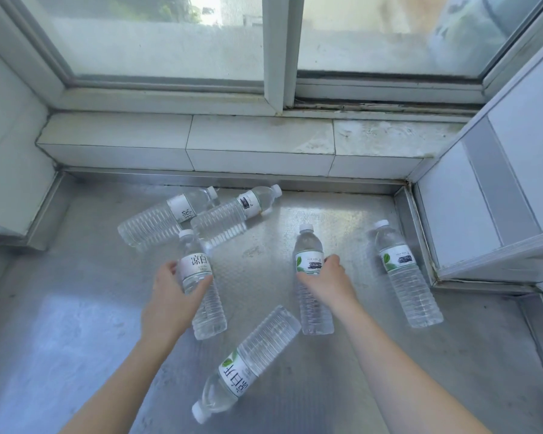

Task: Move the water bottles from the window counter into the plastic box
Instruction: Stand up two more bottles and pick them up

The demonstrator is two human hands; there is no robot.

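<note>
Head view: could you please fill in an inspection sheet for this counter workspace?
Surface: metal counter, dull reflections.
Job's things: six water bottles; left-held bottle, right-held bottle, far-right bottle, near bottle and two rear bottles. Plastic box not in view.
Clutter: nothing seen.
Grippers: left hand and right hand each grip one bottle.
Cables: nothing seen.
Surroundings: window, tiled sill.
</note>
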